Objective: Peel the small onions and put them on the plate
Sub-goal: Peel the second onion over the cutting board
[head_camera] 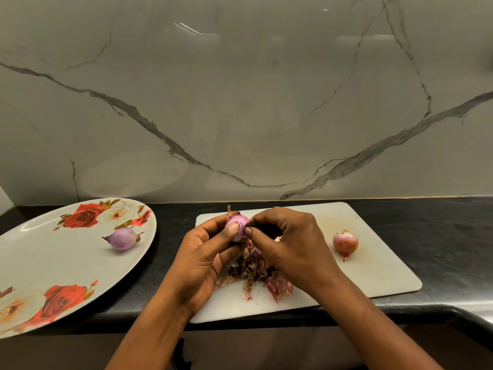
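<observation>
My left hand (205, 252) grips a small purple onion (238, 225) above the white cutting board (373, 273), thumb pressed on its side. The thumb and forefinger of my right hand (290, 241) pinch at the onion's skin on its right side. A heap of torn onion skins (256, 271) lies on the board beneath both hands. One peeled purple onion (123, 237) rests on the large rose-patterned plate (53, 257) at the left. An onion still in its reddish skin (345, 243) sits on the board's right part.
The board and plate lie on a black counter (173, 217) whose front edge runs just below them. A marble wall (240, 102) rises straight behind. The plate's near edge overhangs the counter edge at the lower left.
</observation>
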Motion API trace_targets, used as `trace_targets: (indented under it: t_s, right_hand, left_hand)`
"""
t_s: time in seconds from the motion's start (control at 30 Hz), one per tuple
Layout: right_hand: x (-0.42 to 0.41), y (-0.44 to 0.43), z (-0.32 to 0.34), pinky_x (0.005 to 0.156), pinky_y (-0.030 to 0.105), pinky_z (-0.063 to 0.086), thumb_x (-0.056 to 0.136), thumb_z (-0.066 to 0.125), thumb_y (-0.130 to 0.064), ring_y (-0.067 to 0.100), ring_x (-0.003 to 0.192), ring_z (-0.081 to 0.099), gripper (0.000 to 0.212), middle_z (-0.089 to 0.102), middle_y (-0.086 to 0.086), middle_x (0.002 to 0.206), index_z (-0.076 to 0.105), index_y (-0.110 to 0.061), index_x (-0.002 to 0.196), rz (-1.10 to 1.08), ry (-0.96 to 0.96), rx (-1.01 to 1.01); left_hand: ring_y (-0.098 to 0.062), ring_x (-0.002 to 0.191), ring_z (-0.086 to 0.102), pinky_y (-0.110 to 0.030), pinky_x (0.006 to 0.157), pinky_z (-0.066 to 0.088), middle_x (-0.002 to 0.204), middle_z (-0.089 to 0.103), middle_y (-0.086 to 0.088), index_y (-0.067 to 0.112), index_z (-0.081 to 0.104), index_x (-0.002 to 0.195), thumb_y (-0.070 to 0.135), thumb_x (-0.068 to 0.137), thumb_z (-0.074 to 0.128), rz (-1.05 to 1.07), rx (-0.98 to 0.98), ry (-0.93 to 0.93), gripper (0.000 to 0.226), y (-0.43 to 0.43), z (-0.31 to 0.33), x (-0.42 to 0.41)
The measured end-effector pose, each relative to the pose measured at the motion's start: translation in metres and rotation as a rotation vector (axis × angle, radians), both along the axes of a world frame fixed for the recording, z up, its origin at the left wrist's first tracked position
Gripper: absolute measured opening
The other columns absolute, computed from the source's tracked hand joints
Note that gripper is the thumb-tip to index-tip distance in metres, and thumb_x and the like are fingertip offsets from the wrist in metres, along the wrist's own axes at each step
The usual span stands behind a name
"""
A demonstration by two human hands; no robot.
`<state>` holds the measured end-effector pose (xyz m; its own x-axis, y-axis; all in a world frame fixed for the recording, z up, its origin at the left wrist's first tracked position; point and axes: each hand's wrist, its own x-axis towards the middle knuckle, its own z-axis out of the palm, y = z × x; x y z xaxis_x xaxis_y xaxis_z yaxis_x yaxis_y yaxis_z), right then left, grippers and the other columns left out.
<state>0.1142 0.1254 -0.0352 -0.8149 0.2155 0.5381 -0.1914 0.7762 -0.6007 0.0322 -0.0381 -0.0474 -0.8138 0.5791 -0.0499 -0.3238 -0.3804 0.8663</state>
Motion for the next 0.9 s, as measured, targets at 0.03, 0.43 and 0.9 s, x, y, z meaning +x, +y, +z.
trace_targets:
  t_s: [0.03,0.43,0.9]
  right_hand:
    - [0.0,-0.002,0.0,0.079,0.016,0.059,0.097,0.073,-0.028,0.001,0.089,0.068,0.017,0.074,-0.011,0.098,0.079,-0.025,0.113,0.005,-0.011,0.023]
    - [0.002,0.004,-0.001,0.082,0.017,0.061,0.086,0.078,-0.049,-0.002,0.091,0.073,0.038,0.077,-0.014,0.1,0.078,-0.027,0.117,0.003,-0.057,-0.159]
    - [-0.004,0.012,-0.006,0.081,0.025,0.064,0.089,0.082,-0.021,0.0,0.088,0.076,0.018,0.081,-0.013,0.095,0.083,-0.025,0.107,0.039,-0.045,-0.296]
  left_hand:
    - [-0.028,0.113,0.075,-0.031,0.089,0.064,0.123,0.076,-0.017,0.006,0.069,0.129,0.013,0.088,0.07,0.001,0.004,-0.008,0.042,0.0,0.0,0.0]
    - [-0.029,0.113,0.075,-0.032,0.088,0.064,0.122,0.076,-0.018,0.005,0.068,0.129,0.009,0.088,0.07,0.0,0.006,-0.006,0.041,0.0,0.0,0.0]
    - [-0.034,0.116,0.073,-0.033,0.089,0.065,0.126,0.074,-0.02,0.003,0.066,0.133,0.009,0.09,0.069,-0.026,-0.001,-0.021,0.044,-0.002,-0.003,-0.004]
